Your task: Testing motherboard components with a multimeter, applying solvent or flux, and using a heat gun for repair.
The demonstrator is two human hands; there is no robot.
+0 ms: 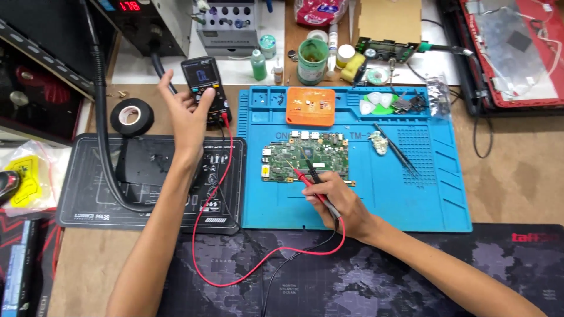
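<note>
The right hand [336,202] is closed around two probes [311,179], one red and one black, held together like two pens. Their tips point up and away from the hand and touch the green board [305,157], which lies flat on the blue mat [411,199] just above the knuckles. The left hand [187,114] is partly open. Its thumb and fingers are on the meter [204,82], which stands tilted at the mat's far left corner, but I cannot tell if it is gripping the meter or only touching it.

Here is what could go wrong. Two tips in one hand are hard to keep steady. If the hand shakes, a tip could slide off its spot and touch two little parts at once. That could hurt the board or give a wrong reading.

The red wire [247,276] and black wire [276,276] loop down below the right wrist. If an arm catches a loop, it could yank the probes off the board or tip the meter over.

Tweezers [395,148] lie on the mat to the right of the hand, near enough to get bumped.
</note>
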